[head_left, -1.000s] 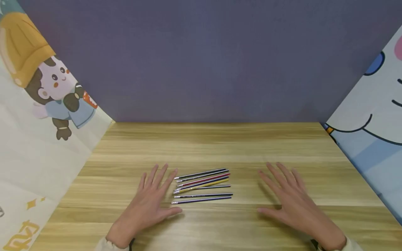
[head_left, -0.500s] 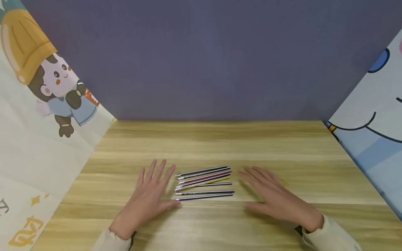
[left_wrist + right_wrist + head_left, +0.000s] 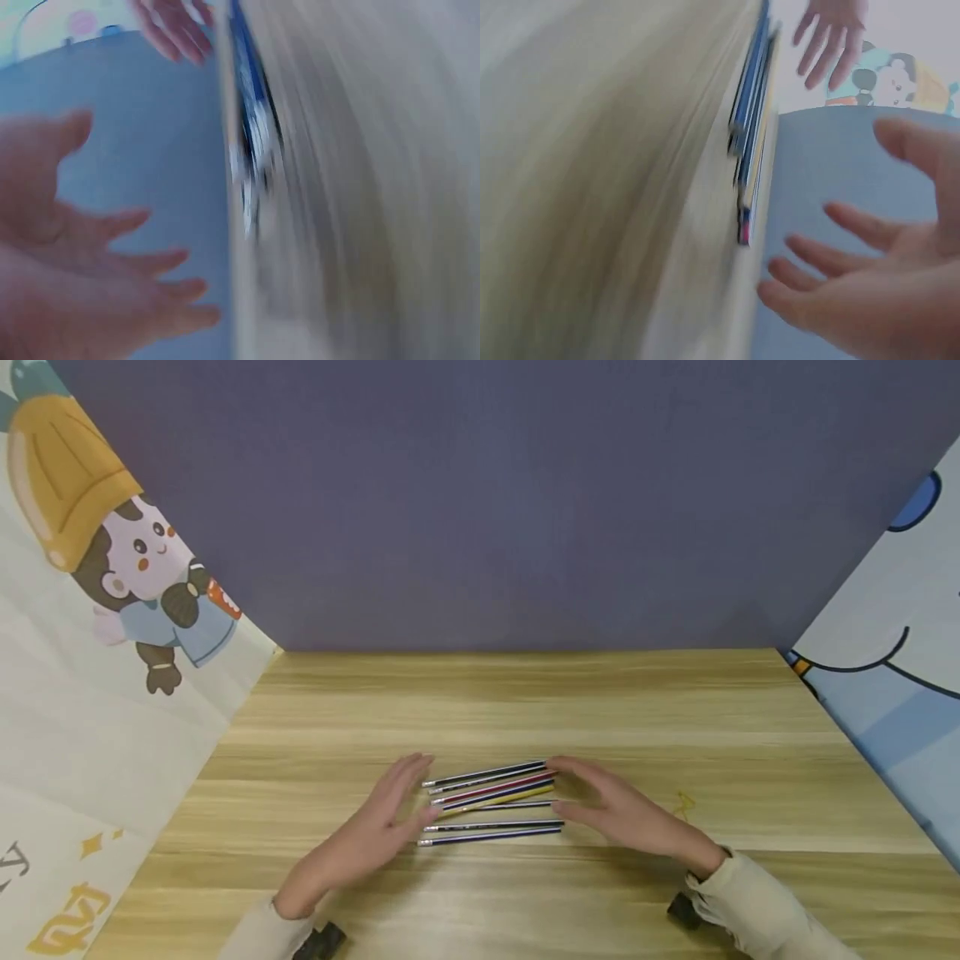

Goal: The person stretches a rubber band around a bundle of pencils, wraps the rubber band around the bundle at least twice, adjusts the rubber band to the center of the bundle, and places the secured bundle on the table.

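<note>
Lengthwise from left to right, slightly slanted, several pencils (image 3: pixel 495 795) lie on a table (image 3: pixel 525 702) between the left hand (image 3: pixel 375 835), by their eraser ends, and the right hand (image 3: pixel 626 810), by the opposite ends, neither clearly nearer. From the head, fingertips overlap the pencil ends, so contact is hard to judge; both wrist views, though blurred, show spread fingers pinching nothing, with a gap before the pencils.
</note>
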Action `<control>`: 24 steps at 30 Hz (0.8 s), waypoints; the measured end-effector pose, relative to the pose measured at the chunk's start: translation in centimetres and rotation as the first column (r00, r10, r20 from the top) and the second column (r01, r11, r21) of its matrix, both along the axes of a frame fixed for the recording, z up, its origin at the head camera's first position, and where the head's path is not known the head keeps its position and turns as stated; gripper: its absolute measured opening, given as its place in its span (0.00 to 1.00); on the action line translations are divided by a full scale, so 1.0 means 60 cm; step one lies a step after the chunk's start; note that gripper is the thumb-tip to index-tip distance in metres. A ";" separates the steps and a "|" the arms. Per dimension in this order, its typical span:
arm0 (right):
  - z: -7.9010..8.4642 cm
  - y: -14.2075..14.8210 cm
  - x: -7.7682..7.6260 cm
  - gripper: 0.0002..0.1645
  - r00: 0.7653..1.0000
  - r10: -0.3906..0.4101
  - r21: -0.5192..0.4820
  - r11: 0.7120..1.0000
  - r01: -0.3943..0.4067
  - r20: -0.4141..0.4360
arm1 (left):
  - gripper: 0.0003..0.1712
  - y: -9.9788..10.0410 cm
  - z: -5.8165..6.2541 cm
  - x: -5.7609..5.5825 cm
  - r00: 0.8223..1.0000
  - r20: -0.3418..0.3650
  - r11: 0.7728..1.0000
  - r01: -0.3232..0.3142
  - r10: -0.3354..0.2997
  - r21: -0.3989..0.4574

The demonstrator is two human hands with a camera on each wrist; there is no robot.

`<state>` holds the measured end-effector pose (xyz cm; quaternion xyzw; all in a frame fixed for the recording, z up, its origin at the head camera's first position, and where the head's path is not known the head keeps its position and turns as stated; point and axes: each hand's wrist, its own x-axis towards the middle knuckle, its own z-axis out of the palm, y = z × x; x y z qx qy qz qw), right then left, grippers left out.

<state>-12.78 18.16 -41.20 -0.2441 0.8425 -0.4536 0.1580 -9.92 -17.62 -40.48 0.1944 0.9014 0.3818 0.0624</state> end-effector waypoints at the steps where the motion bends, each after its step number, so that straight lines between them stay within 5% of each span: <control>1: 0.000 -0.003 -0.004 0.37 0.999 -0.026 -0.054 0.998 0.029 0.046 | 0.39 0.000 0.002 -0.002 0.998 0.060 0.995 -0.020 0.014 0.100; 3: -0.001 -0.011 -0.012 0.35 0.987 -0.082 -0.152 0.983 0.102 0.136 | 0.34 0.000 0.004 -0.004 0.983 0.175 0.960 -0.092 0.046 0.263; 5: -0.005 -0.019 -0.020 0.35 0.956 -0.124 -0.294 0.934 0.202 0.265 | 0.33 0.000 0.001 -0.006 0.963 0.261 0.910 -0.160 0.060 0.384; 10: -0.025 -0.042 -0.036 0.33 0.853 -0.165 -0.559 0.691 0.458 0.495 | 0.37 0.008 -0.022 -0.009 0.927 0.376 0.742 -0.239 -0.019 0.626; 11: -0.029 -0.046 -0.039 0.32 0.844 -0.171 -0.573 0.665 0.479 0.508 | 0.37 0.011 -0.028 -0.009 0.923 0.381 0.716 -0.235 -0.046 0.657; 14: -0.039 -0.056 -0.047 0.32 0.835 -0.173 -0.598 0.624 0.504 0.523 | 0.39 0.024 -0.038 -0.009 0.914 0.402 0.714 -0.244 -0.058 0.657; 18: -0.045 -0.066 -0.055 0.32 0.839 -0.172 -0.607 0.617 0.500 0.517 | 0.40 0.041 -0.043 -0.014 0.917 0.399 0.733 -0.253 -0.027 0.631; 24: -0.053 -0.076 -0.043 0.30 0.834 -0.167 -0.600 0.622 0.503 0.526 | 0.40 0.055 -0.050 -0.021 0.916 0.401 0.725 -0.293 0.024 0.624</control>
